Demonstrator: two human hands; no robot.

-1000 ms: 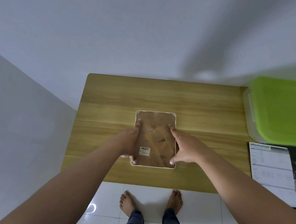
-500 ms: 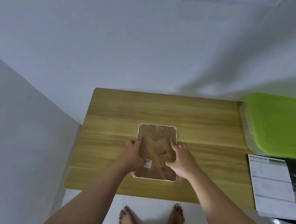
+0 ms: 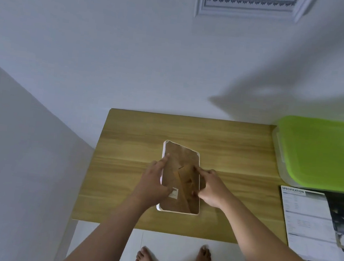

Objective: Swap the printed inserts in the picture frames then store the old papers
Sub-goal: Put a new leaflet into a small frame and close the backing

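Note:
A white-rimmed picture frame (image 3: 182, 159) lies back-up in the middle of the wooden table (image 3: 135, 130). Its brown backing shows a folded stand and a small barcode sticker. My left hand (image 3: 153, 181) grips the frame's left edge, thumb on the backing near the sticker. That left side is raised, so the white rim shows. My right hand (image 3: 214, 188) holds the right edge, with its index finger and thumb on the backing by the stand. A printed sheet (image 3: 306, 219) headed "SPECIFICATION" lies at the right.
A clear storage box with a green lid (image 3: 321, 152) stands at the table's far right. Another white frame (image 3: 250, 2) hangs on the wall above. The table's back edge meets the wall. My bare feet (image 3: 174, 260) stand on white tiles below the front edge.
My hands shifted from lying flat on the backing to holding the frame's two sides. The frame's left side has lifted and it now sits skewed. The camera tilted upward.

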